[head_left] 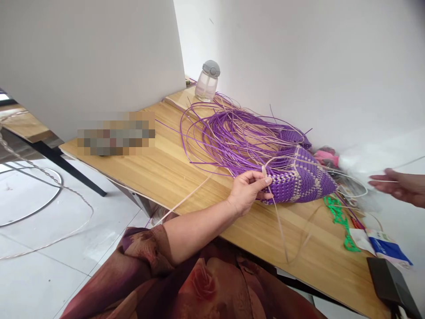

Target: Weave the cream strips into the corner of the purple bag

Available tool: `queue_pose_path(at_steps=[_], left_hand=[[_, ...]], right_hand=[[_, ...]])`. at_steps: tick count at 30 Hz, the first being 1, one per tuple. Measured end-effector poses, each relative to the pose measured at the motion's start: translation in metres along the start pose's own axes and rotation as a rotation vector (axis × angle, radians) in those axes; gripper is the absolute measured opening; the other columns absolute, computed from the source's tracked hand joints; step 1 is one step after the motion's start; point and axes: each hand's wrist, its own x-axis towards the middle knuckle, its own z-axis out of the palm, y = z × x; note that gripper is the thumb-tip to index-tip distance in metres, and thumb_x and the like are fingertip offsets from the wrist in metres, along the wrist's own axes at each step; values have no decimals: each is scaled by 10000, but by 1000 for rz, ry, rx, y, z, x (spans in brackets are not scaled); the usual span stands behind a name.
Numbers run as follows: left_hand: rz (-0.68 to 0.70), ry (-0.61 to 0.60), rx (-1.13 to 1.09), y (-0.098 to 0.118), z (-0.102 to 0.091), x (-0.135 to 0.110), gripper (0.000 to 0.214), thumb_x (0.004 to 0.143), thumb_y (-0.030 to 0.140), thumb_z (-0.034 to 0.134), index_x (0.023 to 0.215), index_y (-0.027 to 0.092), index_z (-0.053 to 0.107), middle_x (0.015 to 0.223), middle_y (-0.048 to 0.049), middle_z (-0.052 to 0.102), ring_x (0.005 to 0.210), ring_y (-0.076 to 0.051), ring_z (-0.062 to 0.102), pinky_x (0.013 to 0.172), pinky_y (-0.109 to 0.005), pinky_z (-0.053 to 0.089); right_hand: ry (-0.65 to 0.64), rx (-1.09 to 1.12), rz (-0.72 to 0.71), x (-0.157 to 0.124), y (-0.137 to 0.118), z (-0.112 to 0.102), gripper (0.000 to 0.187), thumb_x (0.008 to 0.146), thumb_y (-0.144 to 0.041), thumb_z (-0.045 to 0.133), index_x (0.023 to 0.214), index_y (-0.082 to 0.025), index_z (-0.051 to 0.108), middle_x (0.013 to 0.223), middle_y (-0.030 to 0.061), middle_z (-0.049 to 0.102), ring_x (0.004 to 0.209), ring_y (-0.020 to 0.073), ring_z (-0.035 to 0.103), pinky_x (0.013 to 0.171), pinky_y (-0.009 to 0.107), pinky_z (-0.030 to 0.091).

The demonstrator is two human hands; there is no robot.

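Observation:
A half-woven purple and cream basket (pixel 297 179) lies on its side on the wooden table (pixel 172 173). Long purple strands (pixel 229 137) fan out from it in loops toward the wall. My left hand (pixel 247 190) grips the basket's near edge, thumb and fingers closed on the weave and on a cream strand (pixel 279 221) that trails over the table edge. My right hand (pixel 396 186) is out to the right, fingers pinching a thin cream strand pulled taut from the basket.
A clear jar with a grey lid (pixel 207 82) stands at the back by the wall. A green woven strip (pixel 340 219), a blue and white packet (pixel 385 248) and a dark flat object (pixel 390 283) lie at the right end. Loose cord (pixel 49 186) curls on the tiled floor.

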Motion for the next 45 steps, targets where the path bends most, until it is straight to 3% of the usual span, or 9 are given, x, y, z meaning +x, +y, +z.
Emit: queue_pose_path(at_steps=[3,5,8,12,18,28,33,38,45], left_hand=[[-18,13,5,-1,1,0,634,431,499,1072,737,141,648,702,38,642,612,-86,617,571,-255,619],[-24,16,12,0,3,0,633,426,494,1074,735,140,649,708,32,651,617,-91,628,571,-256,620],[-22,-18,23,3,9,1,618,441,475,1076,739,134,655,733,22,660,648,-100,642,591,-271,635],[-6,-73,33,11,21,6,616,454,457,1078,757,132,652,766,28,648,678,-107,647,619,-320,674],[-43,-159,97,25,38,23,646,435,475,1083,753,136,635,680,55,596,609,-98,624,583,-314,673],[-78,-201,72,22,39,43,581,483,430,1083,759,123,675,729,18,666,598,-107,667,575,-276,648],[-125,-123,20,24,31,41,563,489,379,1086,793,132,681,720,18,689,551,-126,696,538,-254,636],[-139,-157,-20,24,32,37,602,460,400,1095,803,128,682,730,30,683,570,-105,690,579,-249,665],[-186,-155,5,22,31,35,570,521,374,1081,827,128,669,760,0,695,614,-138,719,574,-259,650]], right_hand=[[-28,-43,120,9,-1,19,597,995,-563,648,505,-223,612,596,184,678,529,250,627,541,427,408],[-16,-26,85,25,-22,27,363,933,-487,721,695,-214,755,753,183,769,674,288,688,676,475,491],[-86,125,-239,43,-70,41,314,1003,-429,572,1200,-331,796,1297,48,793,1170,243,733,1041,402,552],[-234,204,-820,47,-116,61,384,979,-362,527,1255,-311,787,1367,33,767,1361,265,672,1209,477,502],[20,161,-815,49,-119,54,351,972,-238,511,1178,-282,791,1188,51,804,1122,239,745,1013,404,587],[-95,-159,-891,70,-99,16,385,1045,-439,513,1078,-274,860,832,104,668,875,263,580,790,403,465],[-64,-226,-925,57,-103,2,369,1027,-384,485,807,-270,758,991,127,700,985,304,583,907,476,426],[-418,-86,-792,52,-121,-5,499,1084,-513,395,696,-222,513,681,36,590,670,186,532,708,373,397],[-336,-102,-867,67,-127,-5,341,1020,-444,475,1004,-288,778,918,47,783,789,207,654,765,392,395]])
